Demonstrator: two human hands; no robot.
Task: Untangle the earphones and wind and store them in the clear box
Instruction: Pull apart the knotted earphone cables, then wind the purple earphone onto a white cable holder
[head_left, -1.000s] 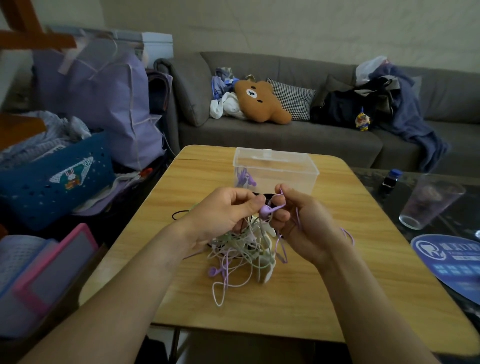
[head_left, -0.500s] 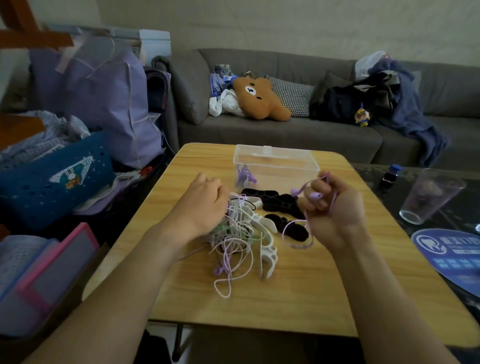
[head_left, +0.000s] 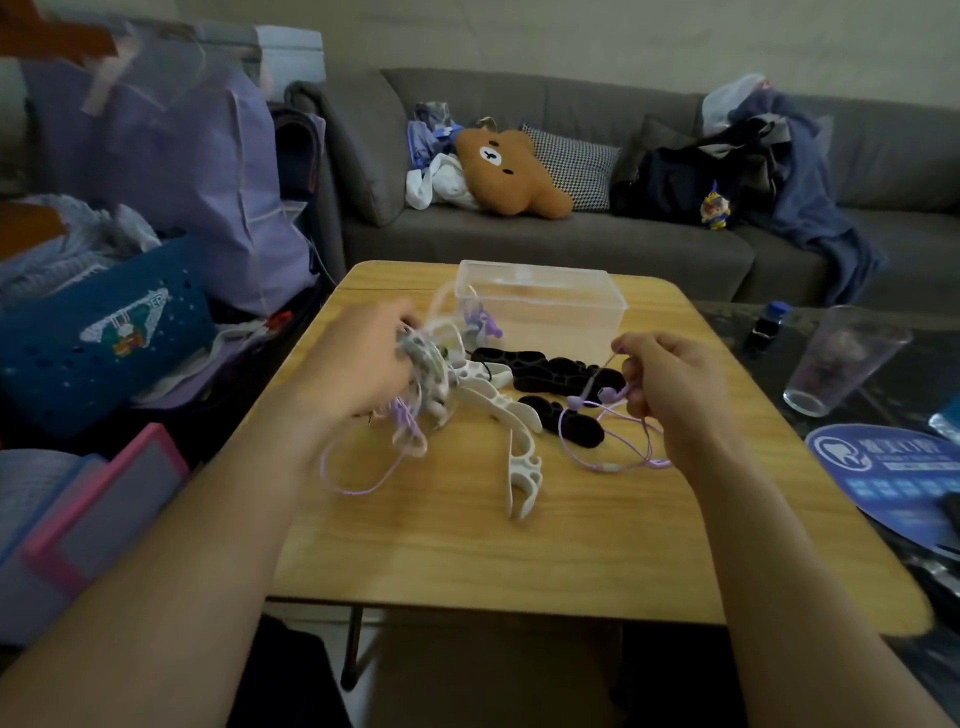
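My left hand (head_left: 358, 364) grips a blurred tangle of white, green and purple earphone cables (head_left: 423, 384), lifted above the wooden table (head_left: 467, 551); a purple loop hangs from it. My right hand (head_left: 670, 389) pinches a purple earphone (head_left: 605, 395), whose cable (head_left: 618, 457) curls down onto the table. The clear box (head_left: 545, 306) stands open at the table's far side with a purple earphone bundle (head_left: 480, 322) at its left end. White cable winders (head_left: 519, 452) and black cable winders (head_left: 556, 374) lie between my hands.
A drinking glass (head_left: 844, 358) and a small blue-capped bottle (head_left: 769, 325) stand on the dark side table to the right, with a blue round fan (head_left: 893, 478) nearer. Bags and a blue basket (head_left: 104, 332) crowd the left. A grey sofa (head_left: 519, 239) is behind.
My hands have drawn apart. The left hand carried the tangle up and to the left; the right hand pulled the purple earphone out to the right, baring the winders between them.
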